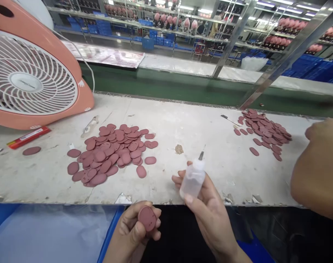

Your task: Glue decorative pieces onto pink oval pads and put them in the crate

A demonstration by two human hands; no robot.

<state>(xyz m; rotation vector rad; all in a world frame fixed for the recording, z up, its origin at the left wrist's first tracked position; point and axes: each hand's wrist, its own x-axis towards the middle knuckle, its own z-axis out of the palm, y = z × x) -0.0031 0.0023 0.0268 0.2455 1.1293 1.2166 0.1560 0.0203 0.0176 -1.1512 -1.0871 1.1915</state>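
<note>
In front of the table edge, my left hand [132,228] pinches a dark red oval disc [147,218] with a few small dark holes or marks on its face. My right hand [207,212] is wrapped round a translucent plastic squeeze bottle [193,180]. A thin needle tip [201,156] points up from the bottle's neck. On the table beyond my left hand lies a large heap of similar dark red discs [119,153], with some lying loose at its rim.
An orange fan [85,91] with a white grille [26,82] stands at the far left beside a red box [28,137]. A second disc pile [267,129] lies right, near another person's arm [318,171]. Metal posts [233,40] rise behind the table [166,120].
</note>
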